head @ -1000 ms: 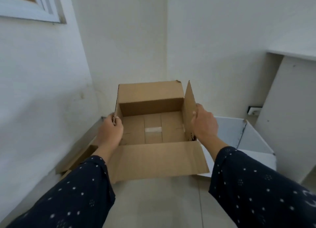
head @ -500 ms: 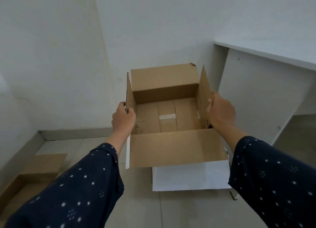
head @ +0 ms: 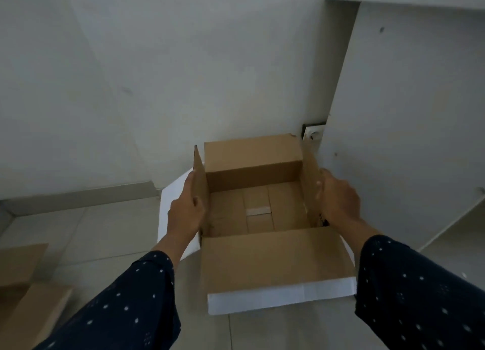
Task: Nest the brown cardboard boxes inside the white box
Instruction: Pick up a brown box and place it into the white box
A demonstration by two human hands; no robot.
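Cardboard is what both hands are dealing with — an open brown box [head: 258, 208], plain corrugated board, matte and creased, with a strip of pale tape across its floor seam. The left hand [head: 185, 213] pinches the upright left flap, thumb inside and fingers outside; the right hand [head: 338, 202] is closed the same way on the right flap, so each grip holds a side flap of the one box. It sits low over the white box [head: 278, 298], whose smooth white flaps show at the left and along the near edge — whether its base has touched down inside I cannot tell. The near brown flap lies folded outward over the white front flap.

Empty, it should be light, and fairly stiff across the panels but floppy at the flap hinges; holding lower on the side walls would likely steer it better than the flaps, which can bend or tear. More brown boxes [head: 23, 292] lie on the tiled floor [head: 105, 234] at the left, well apart.
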